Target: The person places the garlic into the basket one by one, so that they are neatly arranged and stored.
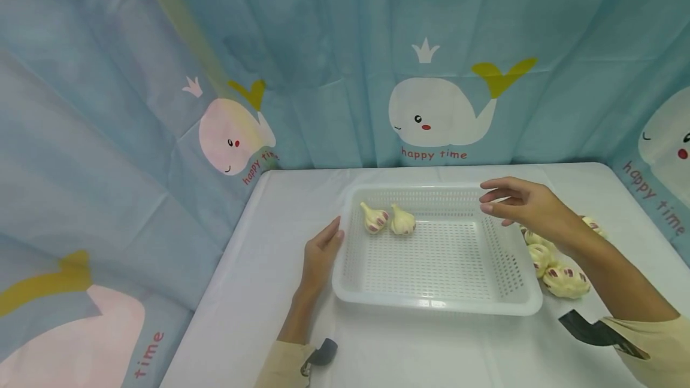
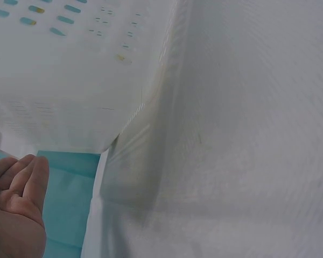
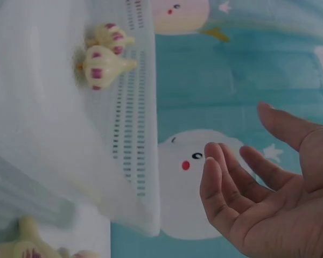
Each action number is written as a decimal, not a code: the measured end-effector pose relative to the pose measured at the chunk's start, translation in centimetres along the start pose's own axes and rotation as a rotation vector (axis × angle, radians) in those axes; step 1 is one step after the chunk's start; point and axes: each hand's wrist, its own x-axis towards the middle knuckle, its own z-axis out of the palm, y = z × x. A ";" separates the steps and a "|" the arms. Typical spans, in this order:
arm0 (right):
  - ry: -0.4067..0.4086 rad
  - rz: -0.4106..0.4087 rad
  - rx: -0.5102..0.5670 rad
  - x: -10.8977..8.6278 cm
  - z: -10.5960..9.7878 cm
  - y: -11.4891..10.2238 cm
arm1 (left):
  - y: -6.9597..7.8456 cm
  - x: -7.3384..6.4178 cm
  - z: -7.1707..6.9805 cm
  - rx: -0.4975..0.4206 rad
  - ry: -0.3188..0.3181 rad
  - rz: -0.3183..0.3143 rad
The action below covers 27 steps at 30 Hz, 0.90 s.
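Progress, by my reading, is sitting partway: two garlic bulbs are lying inside the white basket, toward the left hand; other bulbs, seemingly what is left, are lying outside on the counter, wrist-side of the right hand, some hidden, so I am getting no full count. I am seeing the left hand lying alongside the basket's end, fingers nearly straight; I cannot tell whether it is touching the rim. The right hand is hovering at the opposite end, fingers loosely bent, holding nothing. Writing: beyond both hands I am reading red "happy time" under the whale print on the curtain; I am finding no brand.
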 end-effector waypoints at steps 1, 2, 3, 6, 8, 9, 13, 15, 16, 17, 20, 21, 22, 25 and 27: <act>0.005 0.001 0.001 -0.2 -0.1 0.3 | 0.0 0.0 0.0 -0.001 -0.001 0.003; 0.011 0.002 0.002 -0.4 -0.3 0.6 | 0.0 0.0 0.0 -0.001 -0.002 0.003; 0.019 0.005 0.003 -0.6 -0.4 0.9 | -0.1 0.0 0.0 -0.002 -0.002 0.003; 0.037 0.013 0.012 -1.1 -0.7 2.0 | -0.1 0.0 0.0 -0.002 0.001 -0.001; 0.049 0.019 0.015 -1.5 -0.9 2.7 | 0.0 0.0 0.0 0.000 0.006 -0.006; 0.054 0.020 0.018 -1.7 -1.0 3.0 | 0.0 0.0 0.0 -0.002 0.007 -0.008; 0.074 0.032 0.025 -2.3 -1.2 4.3 | 0.1 0.0 0.0 -0.003 0.004 -0.003; 0.081 0.032 0.028 -2.6 -1.3 5.0 | 0.1 0.0 0.0 -0.004 0.002 0.001; 0.088 0.030 0.027 -2.9 -1.3 5.3 | 0.1 0.0 0.0 -0.005 0.002 0.000; 0.096 0.026 0.026 -3.1 -1.3 5.7 | 0.1 0.0 0.0 -0.006 0.001 0.001; 0.122 0.025 0.029 -3.7 -1.5 6.6 | 0.0 0.0 0.0 -0.010 0.000 -0.001; 0.132 0.025 0.025 -3.9 -1.5 6.9 | 0.0 0.0 0.0 -0.012 0.000 -0.004; 0.142 0.028 0.025 -4.1 -1.5 7.2 | 0.0 0.0 0.0 -0.015 -0.001 -0.005; 0.162 0.037 0.021 -4.6 -1.5 8.0 | -0.1 0.0 0.0 -0.016 0.001 -0.010; 0.171 0.042 0.018 -4.9 -1.5 8.5 | -0.1 0.0 0.0 -0.021 0.001 -0.009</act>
